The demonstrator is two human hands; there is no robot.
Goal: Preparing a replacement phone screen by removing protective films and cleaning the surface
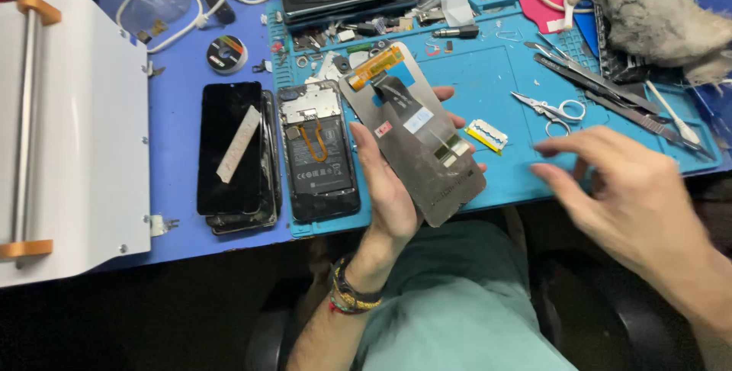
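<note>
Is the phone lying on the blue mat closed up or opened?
Opened. The phone lies with its back cover off: battery, orange flex cable and board show. The left hand holds a separate screen panel beside it.

On the bench: 1 screen panel (412, 131), 1 opened phone (316, 150), 1 razor blade (486, 135), 1 scissors (550, 108), 2 hands (389, 188).

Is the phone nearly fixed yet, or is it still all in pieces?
Still in pieces. Done: the opened phone lies on the blue mat with its battery showing. In hand: the left hand holds the screen panel, back side up; the empty right hand hovers near the razor blade. Left: the panel isn't on the phone.
</note>
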